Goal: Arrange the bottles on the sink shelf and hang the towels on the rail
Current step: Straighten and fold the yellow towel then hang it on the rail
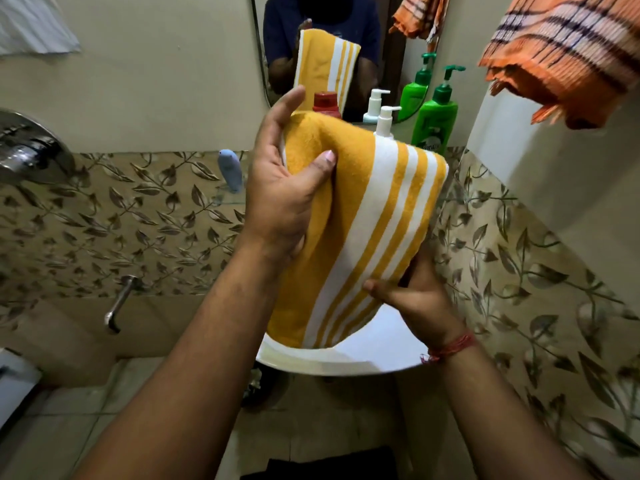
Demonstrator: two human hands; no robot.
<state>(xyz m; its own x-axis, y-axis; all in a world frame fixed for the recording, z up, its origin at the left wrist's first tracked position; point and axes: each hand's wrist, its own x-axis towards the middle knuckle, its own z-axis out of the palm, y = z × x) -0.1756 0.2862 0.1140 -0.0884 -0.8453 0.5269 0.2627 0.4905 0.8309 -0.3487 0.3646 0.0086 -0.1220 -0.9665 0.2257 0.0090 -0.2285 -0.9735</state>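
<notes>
Both hands, left hand [287, 188] and right hand [415, 299], grip a folded yellow-striped towel [363, 230] at frame centre above the sink [346, 365], fingers curled into it; hanging it on the rail likely follows.

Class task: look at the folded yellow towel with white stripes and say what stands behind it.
Behind the yellow-and-white striped towel stand a red-capped bottle, a white pump bottle and a green pump bottle. Only their upper parts show; the towel hides the shelf beneath them.
</notes>
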